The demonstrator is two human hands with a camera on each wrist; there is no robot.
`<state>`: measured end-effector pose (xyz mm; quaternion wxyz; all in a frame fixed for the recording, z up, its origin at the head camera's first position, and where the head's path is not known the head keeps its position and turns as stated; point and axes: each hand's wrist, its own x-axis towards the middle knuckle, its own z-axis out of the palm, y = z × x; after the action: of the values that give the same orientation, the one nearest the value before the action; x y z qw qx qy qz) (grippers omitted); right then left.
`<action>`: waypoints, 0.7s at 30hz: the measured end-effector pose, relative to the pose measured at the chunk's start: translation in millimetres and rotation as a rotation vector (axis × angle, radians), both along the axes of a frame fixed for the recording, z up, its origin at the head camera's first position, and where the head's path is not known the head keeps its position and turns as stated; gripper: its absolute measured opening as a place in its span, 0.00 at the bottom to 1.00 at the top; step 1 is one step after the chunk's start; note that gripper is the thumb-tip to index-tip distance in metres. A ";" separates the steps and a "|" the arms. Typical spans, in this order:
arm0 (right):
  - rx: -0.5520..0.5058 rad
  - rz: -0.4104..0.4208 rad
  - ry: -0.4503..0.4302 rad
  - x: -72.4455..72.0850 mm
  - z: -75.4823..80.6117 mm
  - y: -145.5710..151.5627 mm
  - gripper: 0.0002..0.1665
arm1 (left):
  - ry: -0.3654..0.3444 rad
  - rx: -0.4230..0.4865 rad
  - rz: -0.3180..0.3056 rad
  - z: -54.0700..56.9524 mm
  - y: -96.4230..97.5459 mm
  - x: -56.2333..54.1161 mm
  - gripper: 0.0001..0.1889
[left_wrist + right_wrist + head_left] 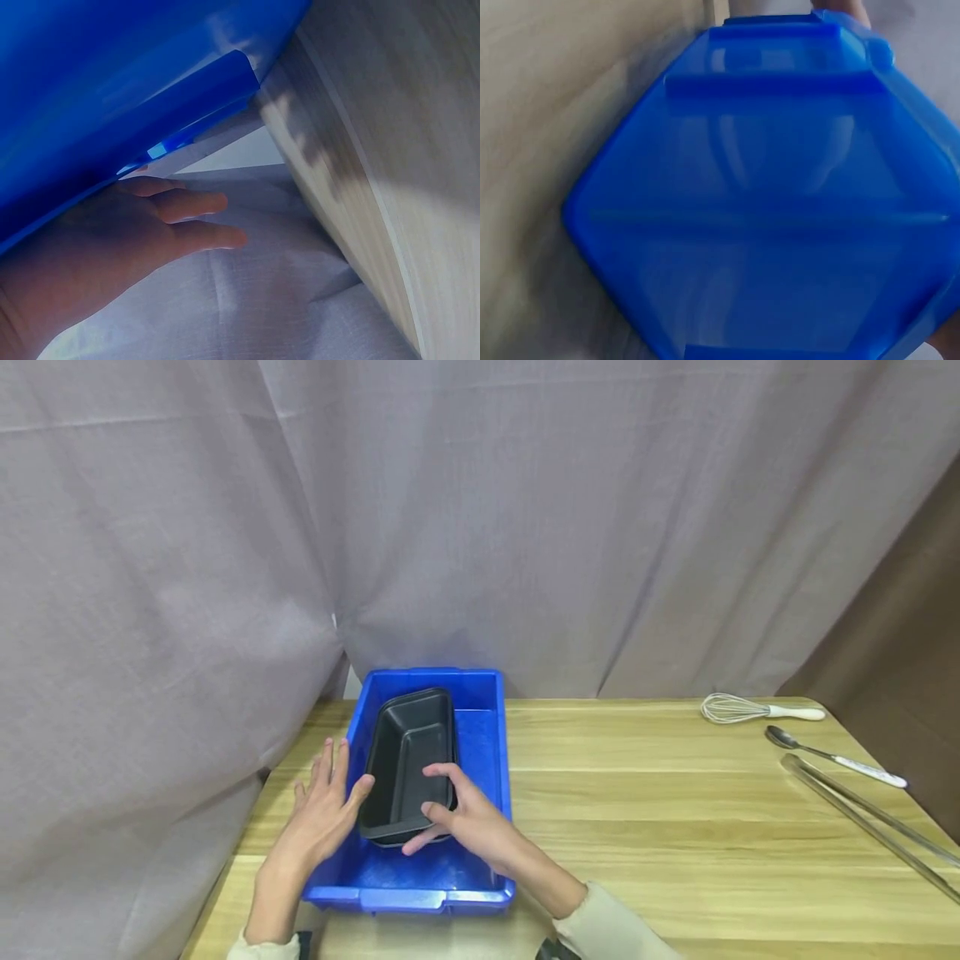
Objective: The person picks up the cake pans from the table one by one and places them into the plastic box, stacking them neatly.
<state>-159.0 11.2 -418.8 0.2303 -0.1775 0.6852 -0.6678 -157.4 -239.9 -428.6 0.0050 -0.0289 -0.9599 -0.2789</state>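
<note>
A black loaf pan (pixel 423 752) lies inside a blue plastic bin (pixel 480 760), nearer the bin's left side. A second dark rim shows under its near end. My right hand (pixel 476 827) reaches over the pan's near right corner, fingers spread apart with nothing gripped between them. At the bin's left rim, my left hand (pixel 318 818) has its fingers extended, the thumb pointing toward the pan's left edge. The left wrist view has that hand (pixel 142 225) beside the bin's outer wall (pixel 150 45). Mostly the bin's outside (pixel 765 172) fills the right wrist view.
On the wooden table (pixel 637 827), to the right, lie a whisk (pixel 738 708) with a white handle, a spoon (pixel 832 756) with a patterned handle and long metal tongs (pixel 862 814). A grey curtain (pixel 525 527) hangs behind and to the left.
</note>
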 end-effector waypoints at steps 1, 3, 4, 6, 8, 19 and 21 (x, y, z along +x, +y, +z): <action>0.055 -0.008 0.032 -0.3 0.0 -0.1 0.33 | 0.000 -0.002 0.000 0.3 0.0 0.1 0.42; 0.138 -0.023 0.088 -0.9 0.3 -0.6 0.35 | -0.002 -0.002 -0.002 0.8 -0.1 0.3 0.42; 0.176 -0.033 0.111 -1.1 0.7 -1.1 0.37 | -0.003 -0.002 -0.002 0.9 -0.3 0.4 0.42; 0.243 -0.050 0.153 -1.5 1.9 -2.6 0.41 | -0.009 0.000 -0.005 1.2 -1.0 0.5 0.42; 0.288 -0.068 0.181 -1.6 3.9 -4.3 0.45 | -0.016 0.004 -0.006 1.2 -1.9 0.6 0.42; 0.559 -0.069 0.279 1.8 15.0 -9.7 0.49 | -0.019 0.026 -0.017 0.4 -6.8 -1.5 0.43; 0.614 -0.050 0.279 2.3 16.0 -11.1 0.49 | -0.012 0.025 -0.018 0.9 -8.1 -1.7 0.43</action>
<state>-156.6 0.1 -402.8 0.1606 -0.1729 0.8833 -0.4051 -159.1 -247.9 -427.7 -0.0031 -0.0356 -0.9561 -0.2910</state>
